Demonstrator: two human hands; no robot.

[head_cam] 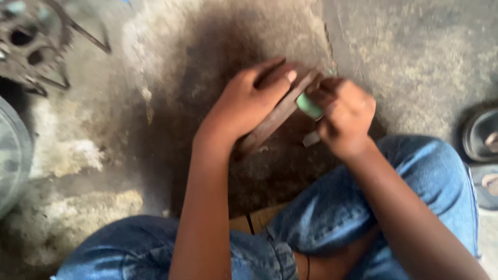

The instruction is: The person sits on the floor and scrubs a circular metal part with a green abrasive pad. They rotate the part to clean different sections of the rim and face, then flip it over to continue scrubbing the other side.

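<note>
The person's left hand [244,101] wraps around a long, flat, rusty brown metal bar [275,116] that lies slanted over the dark, oil-stained concrete floor [415,57] in front of the knees — fingers closed over its upper edge. The right hand [345,119] is bunched tight around a small green-handled tool [309,106], pressed against the bar's upper end. A rusty toothed sprocket [31,41] lies far left on the floor, well apart — blue denim jeans [332,207] fill the foreground.

Both hands meet close ahead, left hand [244,103] fingers stretched flat, right hand [345,116] curled into a fist.
</note>
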